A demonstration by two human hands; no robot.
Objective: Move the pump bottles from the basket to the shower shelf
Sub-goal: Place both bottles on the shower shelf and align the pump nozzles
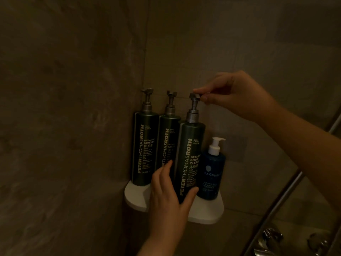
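Three tall dark green pump bottles stand on the white corner shower shelf (206, 211): a conditioner bottle (144, 145) at the left, a shampoo bottle (168, 137) in the middle, and a body cleanser bottle (191, 159) in front, slightly tilted. My left hand (168, 198) grips the lower part of the body cleanser bottle. Fingers of my right hand (230, 95) pinch its grey pump head (194, 96). A smaller blue bottle with a white pump (212, 174) stands at the right of the shelf. The basket is not in view.
Dim stone-tiled walls meet in the corner behind the shelf. A chrome rail (287, 196) runs diagonally at the lower right, with shiny shower tap fittings (271, 239) below it.
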